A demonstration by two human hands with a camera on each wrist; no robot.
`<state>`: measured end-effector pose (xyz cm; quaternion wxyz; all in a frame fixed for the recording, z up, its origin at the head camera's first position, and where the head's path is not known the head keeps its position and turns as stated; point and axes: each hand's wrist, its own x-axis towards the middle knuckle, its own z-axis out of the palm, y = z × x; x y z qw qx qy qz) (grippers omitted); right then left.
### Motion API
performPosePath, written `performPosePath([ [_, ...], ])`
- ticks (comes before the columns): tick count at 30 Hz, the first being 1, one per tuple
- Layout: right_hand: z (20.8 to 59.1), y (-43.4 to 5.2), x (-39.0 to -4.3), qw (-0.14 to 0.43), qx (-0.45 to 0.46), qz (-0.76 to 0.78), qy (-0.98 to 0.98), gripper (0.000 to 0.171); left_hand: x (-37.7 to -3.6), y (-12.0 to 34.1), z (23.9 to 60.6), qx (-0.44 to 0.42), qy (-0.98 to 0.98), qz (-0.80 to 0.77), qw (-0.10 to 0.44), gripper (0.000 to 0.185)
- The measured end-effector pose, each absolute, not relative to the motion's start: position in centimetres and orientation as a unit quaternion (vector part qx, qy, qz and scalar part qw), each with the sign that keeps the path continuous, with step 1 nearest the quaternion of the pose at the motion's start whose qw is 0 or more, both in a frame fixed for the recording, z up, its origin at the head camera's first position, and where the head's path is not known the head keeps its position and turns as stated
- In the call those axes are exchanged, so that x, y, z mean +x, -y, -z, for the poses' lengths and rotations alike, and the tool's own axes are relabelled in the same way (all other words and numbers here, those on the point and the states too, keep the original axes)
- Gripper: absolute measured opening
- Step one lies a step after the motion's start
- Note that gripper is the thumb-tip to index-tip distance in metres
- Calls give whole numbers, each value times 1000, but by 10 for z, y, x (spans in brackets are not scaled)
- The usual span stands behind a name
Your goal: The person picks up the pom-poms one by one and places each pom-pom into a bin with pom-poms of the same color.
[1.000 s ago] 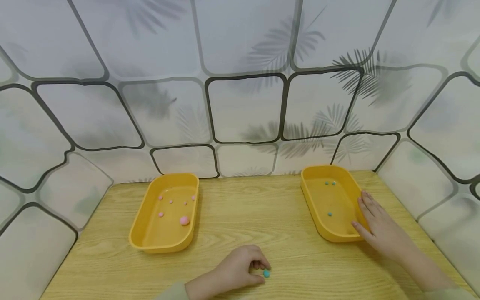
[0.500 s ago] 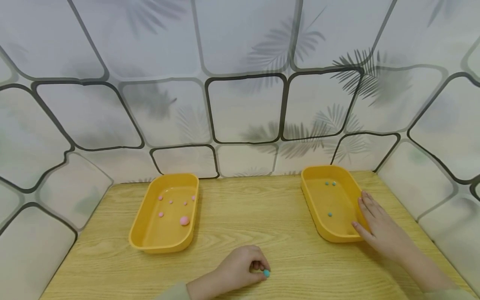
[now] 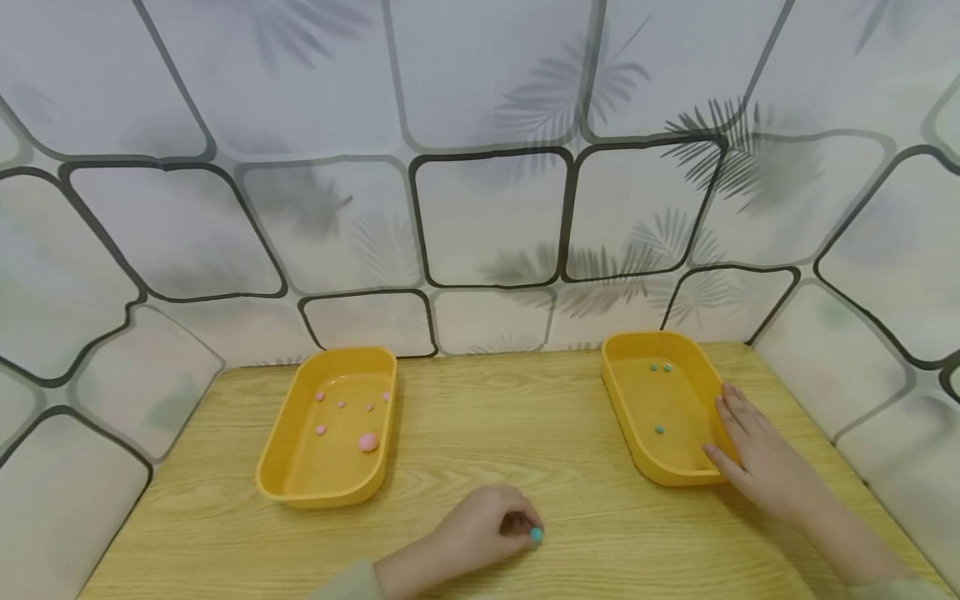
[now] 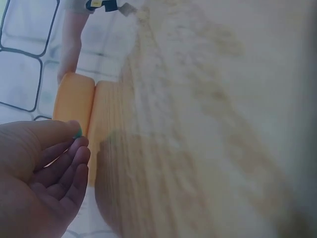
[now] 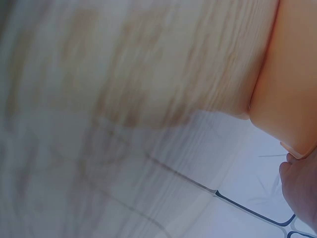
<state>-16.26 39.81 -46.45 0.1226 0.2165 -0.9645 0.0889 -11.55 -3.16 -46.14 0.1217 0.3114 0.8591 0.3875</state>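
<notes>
Between thumb and forefinger, my left hand (image 3: 487, 527) pinches a small teal ball (image 3: 536, 536) close over the front middle of the table. In the left wrist view the teal ball (image 4: 78, 133) peeks out at the thumb tip, mostly covered by it. My right hand (image 3: 772, 467) rests with extended fingers on the right side of the right yellow tray (image 3: 637, 433). Inside that tray lie three small teal balls (image 3: 659, 430). In the right wrist view only part of the right hand (image 5: 301, 186) shows beside the tray wall (image 5: 292, 64).
A second yellow tray (image 3: 330, 492) stands at the left, holding several small pink balls and one larger pink ball (image 3: 368, 442). The wooden table (image 3: 495, 425) lies between the trays. Patterned walls (image 3: 487, 217) close in the back and both sides.
The left thumb and forefinger have closed on the teal ball, and the hand has shifted slightly up with it. The right hand stays at the tray.
</notes>
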Motion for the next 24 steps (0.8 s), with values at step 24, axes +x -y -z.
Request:
performPosePath([
  [24, 465, -398, -162, 118, 211, -93, 966, 75, -151, -11, 460, 263, -824, -483, 133, 9],
])
